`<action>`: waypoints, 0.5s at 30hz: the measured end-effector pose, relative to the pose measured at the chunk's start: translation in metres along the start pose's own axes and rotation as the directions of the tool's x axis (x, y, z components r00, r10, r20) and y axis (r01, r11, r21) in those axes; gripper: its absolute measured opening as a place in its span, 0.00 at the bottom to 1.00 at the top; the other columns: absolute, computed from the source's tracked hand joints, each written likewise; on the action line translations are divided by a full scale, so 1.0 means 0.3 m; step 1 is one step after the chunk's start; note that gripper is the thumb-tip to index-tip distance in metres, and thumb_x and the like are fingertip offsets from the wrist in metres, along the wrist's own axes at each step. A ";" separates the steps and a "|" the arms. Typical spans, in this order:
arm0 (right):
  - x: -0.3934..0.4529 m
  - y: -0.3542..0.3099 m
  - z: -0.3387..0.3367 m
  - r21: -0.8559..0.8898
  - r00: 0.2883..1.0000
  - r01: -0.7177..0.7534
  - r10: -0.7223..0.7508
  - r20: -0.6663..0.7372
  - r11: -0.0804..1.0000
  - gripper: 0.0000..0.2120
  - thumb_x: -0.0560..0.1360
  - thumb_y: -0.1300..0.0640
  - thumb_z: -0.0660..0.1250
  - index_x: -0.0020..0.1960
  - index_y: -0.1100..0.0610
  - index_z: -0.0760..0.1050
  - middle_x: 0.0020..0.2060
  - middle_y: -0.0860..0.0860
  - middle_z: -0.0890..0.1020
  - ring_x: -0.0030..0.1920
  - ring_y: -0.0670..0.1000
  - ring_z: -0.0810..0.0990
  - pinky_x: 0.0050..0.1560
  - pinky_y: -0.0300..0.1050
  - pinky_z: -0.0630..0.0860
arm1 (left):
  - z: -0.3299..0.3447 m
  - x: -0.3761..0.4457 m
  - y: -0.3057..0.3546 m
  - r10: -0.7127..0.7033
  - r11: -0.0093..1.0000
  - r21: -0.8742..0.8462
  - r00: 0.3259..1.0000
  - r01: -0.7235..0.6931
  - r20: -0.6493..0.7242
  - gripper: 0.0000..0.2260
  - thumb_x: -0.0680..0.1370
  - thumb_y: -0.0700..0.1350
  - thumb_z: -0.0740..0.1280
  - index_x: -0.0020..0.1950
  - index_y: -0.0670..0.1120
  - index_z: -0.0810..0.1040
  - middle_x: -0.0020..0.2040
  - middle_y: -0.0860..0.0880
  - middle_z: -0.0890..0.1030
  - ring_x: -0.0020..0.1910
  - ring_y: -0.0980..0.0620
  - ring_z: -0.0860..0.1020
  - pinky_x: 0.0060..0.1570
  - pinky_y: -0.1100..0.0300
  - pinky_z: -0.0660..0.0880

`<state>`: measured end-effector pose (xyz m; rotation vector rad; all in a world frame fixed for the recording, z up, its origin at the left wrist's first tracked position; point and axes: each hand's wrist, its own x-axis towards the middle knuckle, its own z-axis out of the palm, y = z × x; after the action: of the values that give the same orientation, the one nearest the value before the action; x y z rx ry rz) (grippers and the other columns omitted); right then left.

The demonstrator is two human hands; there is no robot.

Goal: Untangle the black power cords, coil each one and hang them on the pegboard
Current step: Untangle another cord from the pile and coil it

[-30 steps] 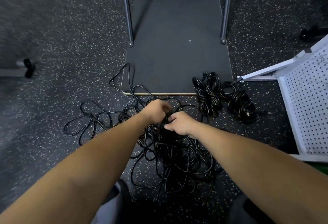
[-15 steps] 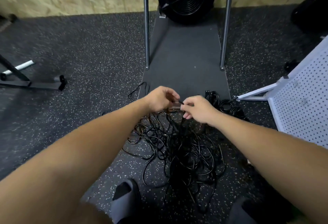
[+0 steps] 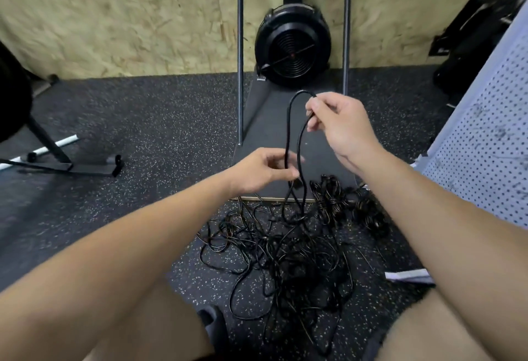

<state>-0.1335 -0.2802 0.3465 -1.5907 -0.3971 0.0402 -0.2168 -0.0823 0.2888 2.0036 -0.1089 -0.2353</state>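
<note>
Right hand is up above the tangled heap of black power cords, fingers and thumb pinching the top of a raised loop of thin black cord. Both strands of that loop drop down to the left hand, which sits lower, closer to the heap, its thumb and curled fingers closed lightly around them. From there the strands run on down into the heap, sprawled across the black speckled rubber floor between the person's knees. Just past the heap, on its right side, lie two already coiled black cord bundles, at the near edge of a dark grey floor mat. Right of the heap stands the white perforated pegboard, tilted. Beyond the heap, at the mat's far end, a round black fan sits against the chipboard wall
</note>
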 end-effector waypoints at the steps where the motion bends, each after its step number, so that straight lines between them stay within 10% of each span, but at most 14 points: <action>1: -0.006 -0.010 0.002 0.022 1.000 0.005 -0.005 -0.013 1.000 0.09 0.85 0.62 0.68 0.51 0.65 0.84 0.42 0.56 0.83 0.40 0.53 0.82 0.46 0.48 0.83 | 0.011 -0.009 0.013 0.015 1.000 -0.020 1.000 -0.015 0.002 0.14 0.82 0.44 0.77 0.69 0.49 0.86 0.45 0.57 0.83 0.45 0.59 0.77 0.55 0.65 0.73; 8: -0.029 0.032 0.020 0.224 0.990 -0.127 0.110 0.087 0.966 0.11 0.87 0.61 0.67 0.65 0.65 0.81 0.55 0.57 0.86 0.49 0.55 0.89 0.58 0.54 0.87 | 0.028 -0.020 0.034 0.081 0.997 0.014 0.996 -0.080 -0.046 0.08 0.85 0.48 0.73 0.56 0.46 0.90 0.51 0.39 0.88 0.46 0.53 0.78 0.51 0.55 0.77; 12: -0.063 0.123 -0.001 -0.357 0.920 -0.182 0.286 0.267 0.916 0.19 0.84 0.59 0.70 0.74 0.55 0.78 0.60 0.51 0.88 0.55 0.55 0.89 0.65 0.58 0.84 | 0.020 0.023 -0.026 0.046 0.999 -0.004 0.984 -0.048 -0.172 0.12 0.86 0.48 0.72 0.54 0.39 0.87 0.48 0.34 0.86 0.45 0.49 0.79 0.55 0.47 0.82; 15: -0.103 0.196 -0.007 -0.467 0.768 -0.188 0.425 0.478 0.864 0.18 0.80 0.66 0.71 0.67 0.51 0.83 0.59 0.50 0.89 0.61 0.55 0.87 0.70 0.60 0.80 | 0.009 0.061 -0.015 0.019 0.997 -0.073 0.965 -0.040 -0.262 0.13 0.87 0.46 0.69 0.53 0.37 0.86 0.41 0.42 0.86 0.37 0.51 0.80 0.41 0.51 0.83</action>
<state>-0.1485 -0.2912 0.2828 -2.0273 -0.6248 0.7615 -0.1997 -0.0861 0.2816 1.9357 0.0378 0.0443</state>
